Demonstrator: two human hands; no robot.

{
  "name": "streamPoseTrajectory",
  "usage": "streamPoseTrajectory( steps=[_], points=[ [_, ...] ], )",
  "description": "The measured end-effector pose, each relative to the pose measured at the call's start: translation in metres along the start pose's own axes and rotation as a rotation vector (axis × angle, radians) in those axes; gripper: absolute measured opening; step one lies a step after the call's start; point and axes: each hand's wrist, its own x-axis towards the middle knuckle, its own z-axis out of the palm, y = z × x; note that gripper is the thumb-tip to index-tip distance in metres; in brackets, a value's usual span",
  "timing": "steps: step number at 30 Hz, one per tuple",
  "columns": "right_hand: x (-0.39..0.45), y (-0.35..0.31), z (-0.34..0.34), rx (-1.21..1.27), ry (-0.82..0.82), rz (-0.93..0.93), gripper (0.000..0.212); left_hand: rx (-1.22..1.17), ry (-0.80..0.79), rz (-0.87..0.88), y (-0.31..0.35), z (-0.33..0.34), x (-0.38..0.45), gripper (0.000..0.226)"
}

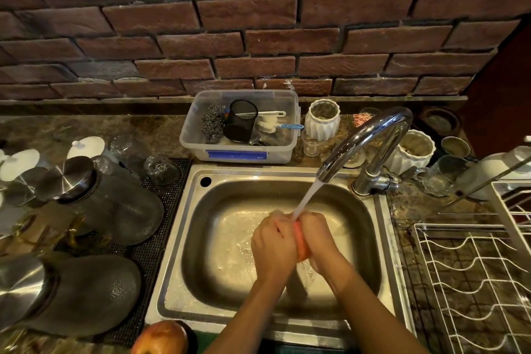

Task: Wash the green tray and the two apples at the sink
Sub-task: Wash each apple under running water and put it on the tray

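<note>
Over the steel sink [184, 227] my left hand [273, 244] and my right hand [319, 238] wrap around one red apple [301, 244], which shows only as a narrow strip between them. Water runs from the chrome tap [370, 135] onto the apple and my fingers. A second red-yellow apple [161, 338] sits at the bottom edge, left of my left forearm. A dark green strip at the bottom edge [207, 339], beside that apple, may be the tray; most of it is out of view.
A clear plastic tub [238, 149] with scourers and brushes stands behind the sink. Dark glass jars with steel lids [97, 204] lie on a mat at the left. A white wire dish rack [474, 282] is at the right. White ribbed pots [321, 121] and glasses stand by the tap.
</note>
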Motion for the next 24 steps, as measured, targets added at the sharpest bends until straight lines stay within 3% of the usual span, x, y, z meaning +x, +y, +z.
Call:
streamPoseTrajectory(
  steps=[2, 4, 7, 12, 14, 16, 19, 21, 24],
  points=[
    [-0.001, -0.002, -0.002, 0.127, -0.063, 0.129, 0.032, 0.021, -0.023, 0.132, -0.002, -0.001, 0.001, 0.046],
    [0.0, 0.002, 0.003, 0.073, -0.059, 0.103, 0.03, -0.005, -0.01, 0.065, -0.003, -0.002, 0.002, 0.043],
    [0.0, 0.017, 0.009, -0.126, 0.076, -0.174, 0.025, -0.103, 0.018, -0.214, 0.005, 0.0, 0.008, 0.042],
    [-0.012, 0.032, 0.015, -0.294, 0.064, -0.541, 0.018, -0.395, 0.029, -0.675, 0.011, -0.003, 0.011, 0.033],
    [-0.013, 0.033, 0.017, -0.301, 0.121, -0.563, 0.017, -0.398, 0.031, -0.629, 0.01, 0.0, 0.007, 0.038],
    [-0.011, 0.024, 0.016, -0.204, 0.135, -0.491, 0.02, -0.334, 0.082, -0.439, 0.012, 0.001, 0.003, 0.039],
    [-0.004, 0.002, 0.012, 0.031, 0.048, -0.191, 0.022, -0.211, 0.138, -0.168, 0.005, 0.002, 0.001, 0.036],
    [-0.001, -0.007, 0.012, 0.127, 0.018, 0.007, 0.023, -0.2, 0.134, -0.107, -0.001, 0.001, 0.003, 0.038],
    [0.002, -0.007, 0.011, 0.239, 0.0, 0.154, 0.025, -0.157, 0.104, -0.061, -0.004, 0.002, 0.003, 0.042]
  ],
)
